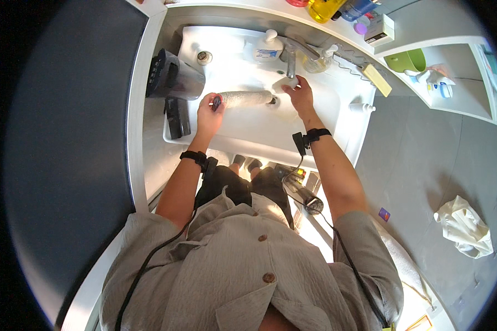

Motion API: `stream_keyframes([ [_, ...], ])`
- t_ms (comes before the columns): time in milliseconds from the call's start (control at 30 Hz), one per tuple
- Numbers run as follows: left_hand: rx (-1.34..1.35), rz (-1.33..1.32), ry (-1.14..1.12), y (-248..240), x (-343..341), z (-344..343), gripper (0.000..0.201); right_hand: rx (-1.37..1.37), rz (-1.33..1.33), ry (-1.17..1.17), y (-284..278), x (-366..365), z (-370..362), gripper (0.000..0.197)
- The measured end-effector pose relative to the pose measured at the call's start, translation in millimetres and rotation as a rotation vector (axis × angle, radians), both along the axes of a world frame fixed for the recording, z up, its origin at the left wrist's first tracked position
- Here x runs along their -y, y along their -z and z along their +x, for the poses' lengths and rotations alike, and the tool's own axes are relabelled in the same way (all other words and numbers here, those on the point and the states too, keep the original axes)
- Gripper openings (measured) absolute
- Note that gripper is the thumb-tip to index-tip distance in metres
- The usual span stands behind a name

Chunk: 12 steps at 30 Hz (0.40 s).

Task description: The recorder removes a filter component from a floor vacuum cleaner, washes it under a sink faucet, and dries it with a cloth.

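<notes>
My left hand (pixel 209 113) is closed round the dark, red-trimmed end of a whitish roller brush (pixel 246 98). The brush lies level over the white sink basin (pixel 248 129), its far tip pointing right, close to the drain. My right hand (pixel 299 95) is beneath the faucet (pixel 291 63), fingers closed on a small white object (pixel 284 84) whose kind I cannot make out. That object is just beyond the brush's right end and seems apart from it.
A clear tank with a dark top (pixel 185 79) and a black box-like part (pixel 176 117) rest at the sink's left side. Behind stand a white pump bottle (pixel 268 47) and a clear pump bottle (pixel 317 59). A small white bottle (pixel 363 108) lies on the right rim.
</notes>
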<state>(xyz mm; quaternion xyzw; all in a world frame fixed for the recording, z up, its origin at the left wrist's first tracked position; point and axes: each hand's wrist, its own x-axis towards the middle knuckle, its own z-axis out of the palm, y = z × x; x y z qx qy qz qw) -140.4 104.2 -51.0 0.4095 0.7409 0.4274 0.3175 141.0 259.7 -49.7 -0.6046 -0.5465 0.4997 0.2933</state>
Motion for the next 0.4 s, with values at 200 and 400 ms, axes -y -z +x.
stream_keyframes([
  [200,0.327,-0.06,-0.015,12.7,-40.1,29.6,0.039,0.255,0.189,0.072,-29.5,24.7,31.4,0.064],
  [400,0.236,-0.066,0.473,-3.4,-92.0,73.7,0.048,0.23,0.02,0.15,-42.1,88.6,94.0,0.069],
])
